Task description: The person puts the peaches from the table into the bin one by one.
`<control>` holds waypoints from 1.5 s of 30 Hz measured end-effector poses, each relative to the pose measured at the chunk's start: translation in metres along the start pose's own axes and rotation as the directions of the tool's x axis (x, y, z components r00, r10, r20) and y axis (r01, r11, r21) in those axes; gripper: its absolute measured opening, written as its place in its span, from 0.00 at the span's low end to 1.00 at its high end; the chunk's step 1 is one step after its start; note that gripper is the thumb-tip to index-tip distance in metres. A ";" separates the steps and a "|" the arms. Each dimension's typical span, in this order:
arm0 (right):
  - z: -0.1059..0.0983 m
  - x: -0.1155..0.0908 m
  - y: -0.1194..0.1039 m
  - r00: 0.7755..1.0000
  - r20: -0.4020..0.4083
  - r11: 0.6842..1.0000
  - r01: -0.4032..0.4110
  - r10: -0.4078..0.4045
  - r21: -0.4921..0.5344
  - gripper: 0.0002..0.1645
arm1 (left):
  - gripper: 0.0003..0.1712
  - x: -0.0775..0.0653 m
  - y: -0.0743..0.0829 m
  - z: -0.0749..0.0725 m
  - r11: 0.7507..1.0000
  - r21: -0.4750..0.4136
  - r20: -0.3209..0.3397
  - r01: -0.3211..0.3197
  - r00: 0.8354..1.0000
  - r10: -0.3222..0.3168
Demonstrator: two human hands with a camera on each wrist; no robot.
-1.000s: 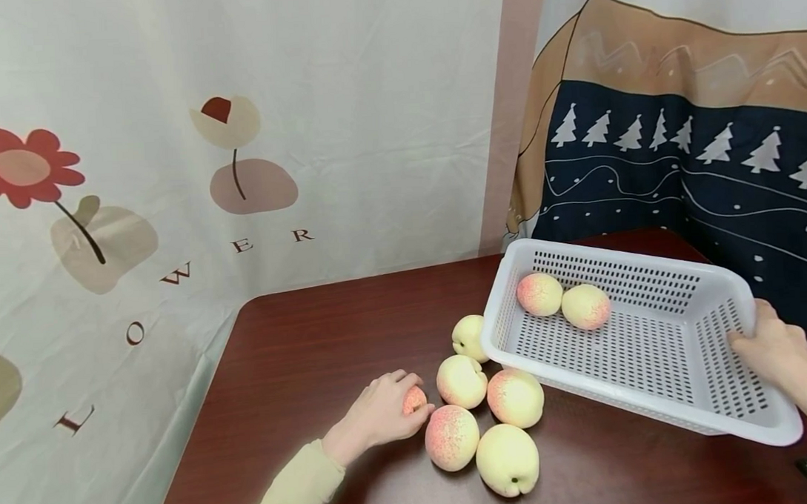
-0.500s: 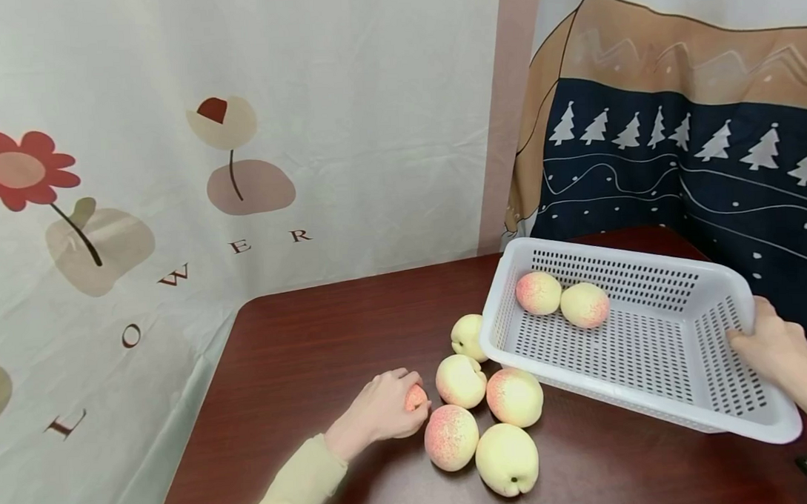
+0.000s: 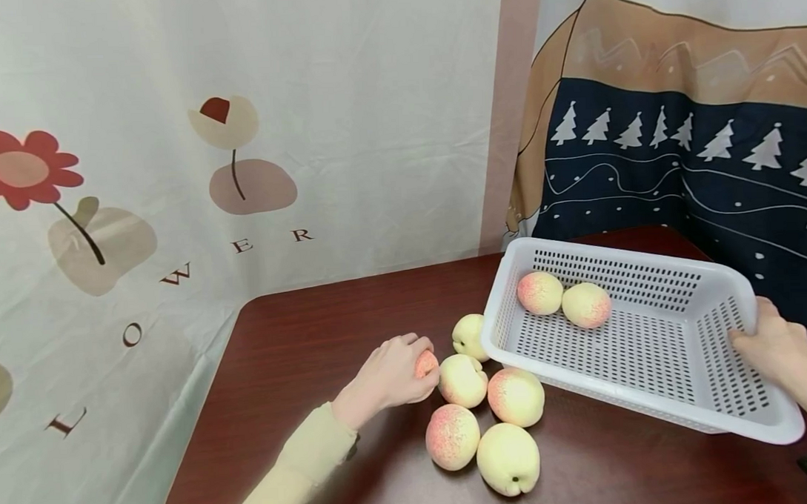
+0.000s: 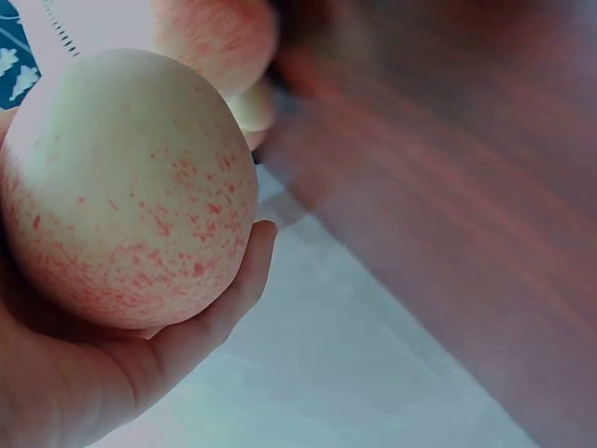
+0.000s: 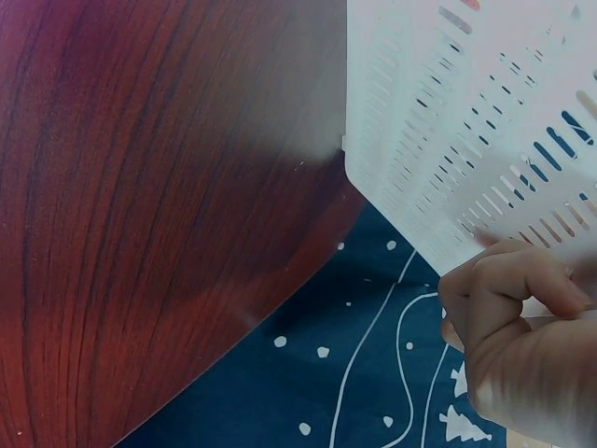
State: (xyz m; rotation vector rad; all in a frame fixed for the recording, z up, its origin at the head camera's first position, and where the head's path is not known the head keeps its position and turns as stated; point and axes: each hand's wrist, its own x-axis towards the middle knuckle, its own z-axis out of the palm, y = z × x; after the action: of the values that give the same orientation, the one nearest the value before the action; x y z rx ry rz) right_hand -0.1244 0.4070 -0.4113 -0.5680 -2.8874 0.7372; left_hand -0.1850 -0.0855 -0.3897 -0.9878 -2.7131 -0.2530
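Note:
My left hand (image 3: 396,371) grips a peach (image 4: 131,196), its fingers curled round the fruit; in the head view most of that peach is hidden behind the hand. Just right of it several more peaches lie bunched on the table, among them a pink-speckled peach (image 3: 453,437) and a pale peach (image 3: 508,460). At the right, my right hand (image 3: 780,346) holds the short end of a white perforated plastic basket (image 3: 649,414), thumb inside the rim. Two peaches, a pinker one (image 3: 540,293) and a paler one (image 3: 586,306), sit in the basket's far left part.
The dark red wooden table (image 3: 326,329) carries everything. A pale curtain (image 3: 373,134) with flower prints hangs behind and to the left. A dark blue curtain (image 3: 614,178) with white trees hangs at the back right.
My left hand has moved up and slightly right in the head view with the peach in its grip, away from the pink-speckled peach. The right hand and basket have stayed put.

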 end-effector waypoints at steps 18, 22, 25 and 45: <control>-0.001 -0.001 -0.001 1.000 0.006 1.000 0.016 -0.016 0.012 0.42 | 0.08 0.079 0.063 -0.023 0.991 -0.006 0.047 -0.131 0.990 0.131; 0.000 -0.002 -0.002 1.000 0.014 1.000 0.011 -0.011 0.017 0.42 | 0.07 0.096 0.076 -0.025 0.985 -0.038 0.048 -0.169 0.984 0.171; 0.000 -0.002 -0.002 1.000 0.017 1.000 0.005 -0.005 0.014 0.42 | 0.08 0.110 0.086 -0.025 0.982 -0.065 0.051 -0.178 0.982 0.181; 0.002 0.001 0.002 1.000 -0.016 1.000 0.001 -0.001 -0.006 0.43 | 0.22 0.195 0.152 -0.015 0.969 -0.158 0.251 -0.189 0.942 0.224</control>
State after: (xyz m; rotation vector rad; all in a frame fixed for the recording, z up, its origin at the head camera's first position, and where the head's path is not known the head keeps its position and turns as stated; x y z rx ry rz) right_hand -0.1254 0.4079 -0.4140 -0.5706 -2.8761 0.7204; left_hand -0.2287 0.1446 -0.3082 -1.4311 -2.8261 -0.2807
